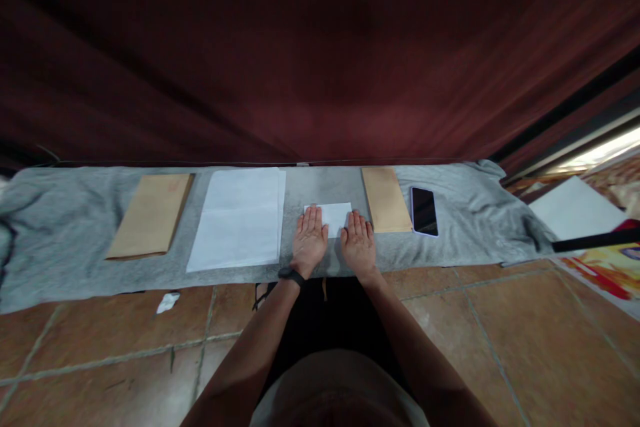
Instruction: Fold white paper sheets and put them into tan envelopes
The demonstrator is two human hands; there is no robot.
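A small white piece of paper point(336, 215), seemingly folded, lies flat on the grey cloth in front of me. My left hand point(310, 237) rests flat over its left end, fingers stretched out, with a dark band on the wrist. Over the right end lies my right hand point(359, 240), palm down and fingers straight. Both hands hide parts of the paper. Left of my hands is a stack of large white sheets point(237, 217). A brown envelope point(387, 200) lies just beyond my right hand, with a phone point(424, 211) beside it, screen up and dark.
A thicker brown envelope or stack point(150, 217) sits at the left on the grey cloth point(465, 213). Dark red curtain point(310, 67) hangs behind the narrow surface. Crumpled white paper point(168, 302) lies on the tiled floor point(475, 340). A white panel point(575, 210) stands at far right.
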